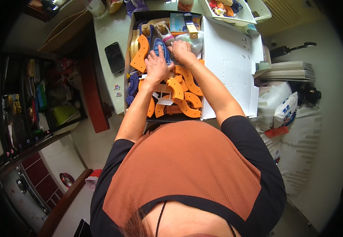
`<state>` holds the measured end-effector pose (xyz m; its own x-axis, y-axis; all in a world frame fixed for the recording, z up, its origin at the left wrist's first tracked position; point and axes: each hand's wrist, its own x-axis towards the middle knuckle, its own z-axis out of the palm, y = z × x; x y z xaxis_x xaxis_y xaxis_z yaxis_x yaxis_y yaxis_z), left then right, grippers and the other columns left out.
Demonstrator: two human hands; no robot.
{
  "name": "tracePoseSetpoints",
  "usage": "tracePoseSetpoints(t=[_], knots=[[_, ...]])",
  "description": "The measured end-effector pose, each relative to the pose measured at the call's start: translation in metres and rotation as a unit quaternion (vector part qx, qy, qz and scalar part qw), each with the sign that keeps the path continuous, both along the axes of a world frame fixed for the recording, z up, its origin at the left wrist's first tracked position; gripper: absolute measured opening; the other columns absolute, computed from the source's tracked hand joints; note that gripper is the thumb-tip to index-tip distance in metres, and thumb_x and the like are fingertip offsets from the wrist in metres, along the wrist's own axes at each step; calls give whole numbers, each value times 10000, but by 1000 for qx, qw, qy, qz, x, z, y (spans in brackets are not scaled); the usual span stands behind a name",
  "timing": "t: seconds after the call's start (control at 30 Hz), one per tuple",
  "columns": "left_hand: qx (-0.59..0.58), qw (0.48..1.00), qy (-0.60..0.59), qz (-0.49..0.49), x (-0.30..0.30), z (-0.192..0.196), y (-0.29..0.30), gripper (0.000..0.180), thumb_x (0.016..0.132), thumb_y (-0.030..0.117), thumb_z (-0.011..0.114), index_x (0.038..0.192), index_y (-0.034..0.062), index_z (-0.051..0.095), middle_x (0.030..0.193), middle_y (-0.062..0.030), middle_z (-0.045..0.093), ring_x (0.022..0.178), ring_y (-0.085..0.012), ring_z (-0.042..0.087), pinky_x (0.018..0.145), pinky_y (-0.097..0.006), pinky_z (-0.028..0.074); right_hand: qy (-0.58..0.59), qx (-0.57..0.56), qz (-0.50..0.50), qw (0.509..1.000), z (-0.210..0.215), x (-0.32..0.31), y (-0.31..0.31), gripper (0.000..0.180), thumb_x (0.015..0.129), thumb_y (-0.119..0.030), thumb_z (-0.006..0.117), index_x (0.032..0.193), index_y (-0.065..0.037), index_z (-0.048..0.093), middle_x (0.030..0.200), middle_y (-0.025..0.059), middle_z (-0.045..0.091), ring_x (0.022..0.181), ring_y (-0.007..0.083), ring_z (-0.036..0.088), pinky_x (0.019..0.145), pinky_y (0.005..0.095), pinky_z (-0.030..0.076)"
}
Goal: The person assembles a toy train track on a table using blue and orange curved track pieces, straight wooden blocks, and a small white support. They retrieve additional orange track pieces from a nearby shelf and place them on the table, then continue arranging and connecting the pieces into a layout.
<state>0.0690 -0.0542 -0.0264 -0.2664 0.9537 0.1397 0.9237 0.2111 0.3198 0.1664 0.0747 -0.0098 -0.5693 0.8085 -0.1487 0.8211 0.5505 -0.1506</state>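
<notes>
An open box (129,43) full of toy track pieces lies in front of me. My left hand (157,69) rests over the middle of it, fingers spread, touching a blue boat-shaped toy (159,48). Just to its right, my right hand (182,51) reaches in with its fingers bent together; what they hold, if anything, is hidden. Beside that hand are a clear plastic bag (196,44) and a white and pink piece (166,36). Orange curved track pieces (188,110) fill the near part, and another orange curve (140,55) leans at the left side.
The box's white lid (228,75) lies folded out to the right. A black phone (114,58) rests on the table left of the box. Behind stand a white bin of toys (238,17) and a jar (185,4). Shelves (33,98) line the far left.
</notes>
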Motion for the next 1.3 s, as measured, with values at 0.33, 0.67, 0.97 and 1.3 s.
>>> tracePoseSetpoints(t=[0.33, 0.67, 0.97, 1.3], knots=[[24, 1000, -11, -13, -2, 2, -8, 789, 857, 484, 720, 1422, -13, 482, 1216, -251, 525, 1124, -379, 528, 911, -448, 447, 14, 84, 93, 992, 37, 15, 4, 192, 858, -203, 646, 1007, -96, 701, 1018, 181, 698, 1019, 350, 669, 847, 485, 521], [164, 985, 40, 21, -78, 10, -47, 541, 801, 260, 743, 1280, 56, 596, 1068, -117, 620, 1060, -290, 568, 904, -439, 419, -78, 141, 214, 964, 5, 37, -30, 163, 910, -229, 629, 1047, -155, 675, 1133, 93, 611, 1151, 272, 549, 962, 433, 386], [205, 969, -130, 42, -117, 13, -33, 441, 806, 289, 698, 1157, 23, 664, 1090, -151, 688, 1032, -316, 635, 924, -437, 484, 65, 70, 130, 987, 49, 41, -39, 203, 985, -232, 570, 1096, -104, 683, 1089, 123, 632, 1113, 310, 585, 963, 443, 473], [179, 982, -62, 1, -112, 17, -35, 468, 808, 277, 696, 1214, 48, 650, 1105, -123, 674, 1030, -306, 607, 898, -414, 477, 195, 32, 96, 976, 36, 52, -60, 146, 945, -212, 620, 984, -89, 688, 995, 113, 653, 1003, 321, 631, 898, 438, 512]])
